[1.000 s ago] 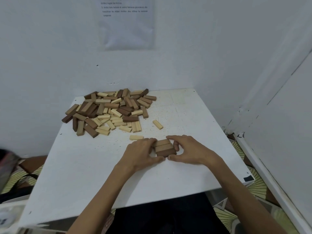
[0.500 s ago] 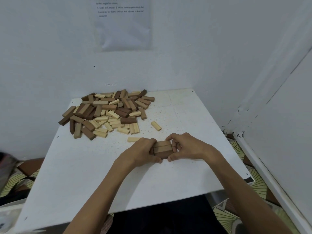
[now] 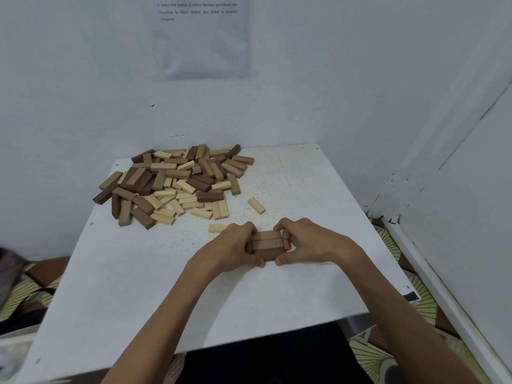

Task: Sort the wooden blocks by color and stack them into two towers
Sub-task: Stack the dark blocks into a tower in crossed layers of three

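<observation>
- The fingers of the left hand are curling round one end of a short row of brown blocks, and the right hand is doing the same at the other end. Thumbs are pressing at the near edge, forefingers hooking over the far one, so both hands are grasping the row.
- To my eye they are squaring up the bottom layer of the brown tower.
- Doing it well is going to mean pushing evenly from both ends with the blocks lying flat, so the long sides are closing up and the ends are sitting flush. After that the hands should be letting go straight outward, so nothing skews. A crooked base would be passing its lean to every layer above.
- The blocks are showing as smooth, square-edged wooden bars lying side by side, mid-brown on top and darker towards the person. A thin seam is running between them.
- The row is sitting on the white desk, nearer the person than the pile and off to its right, well apart from it.
- The pile is lying jumbled, with dark, mid-brown and pale blocks all mixing, so I judge the sorting is barely beginning.
- One loose pale block is lying just right of the pile's near edge, and another pale block is lying a little nearer the person than that edge.
</observation>
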Tool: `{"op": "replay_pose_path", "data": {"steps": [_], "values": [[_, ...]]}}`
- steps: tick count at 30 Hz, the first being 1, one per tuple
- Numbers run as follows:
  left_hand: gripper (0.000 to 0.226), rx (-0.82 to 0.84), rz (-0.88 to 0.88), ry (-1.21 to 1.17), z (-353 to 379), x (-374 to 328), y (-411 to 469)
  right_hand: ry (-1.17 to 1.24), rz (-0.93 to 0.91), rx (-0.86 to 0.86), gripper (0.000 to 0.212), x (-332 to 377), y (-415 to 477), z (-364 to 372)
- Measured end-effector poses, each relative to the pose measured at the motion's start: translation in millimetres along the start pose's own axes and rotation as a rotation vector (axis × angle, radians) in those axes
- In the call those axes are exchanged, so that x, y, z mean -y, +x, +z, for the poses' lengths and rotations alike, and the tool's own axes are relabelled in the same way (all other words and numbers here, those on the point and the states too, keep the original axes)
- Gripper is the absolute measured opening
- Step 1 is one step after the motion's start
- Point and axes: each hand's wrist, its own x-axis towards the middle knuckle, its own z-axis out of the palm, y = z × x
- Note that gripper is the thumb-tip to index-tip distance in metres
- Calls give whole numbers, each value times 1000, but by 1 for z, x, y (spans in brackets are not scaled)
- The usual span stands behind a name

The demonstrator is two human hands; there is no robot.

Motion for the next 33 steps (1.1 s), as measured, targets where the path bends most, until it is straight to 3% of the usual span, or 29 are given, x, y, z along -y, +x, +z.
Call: {"op": "replay_pose_path", "data": {"steps": [21,33], "values": [[59,87,21,85,-7,-2,6,61,17,-23,61,-2,-4,2],[65,147,178,149,-9,-46,89,41,163,-128,64,-63,-6,-36]]}}
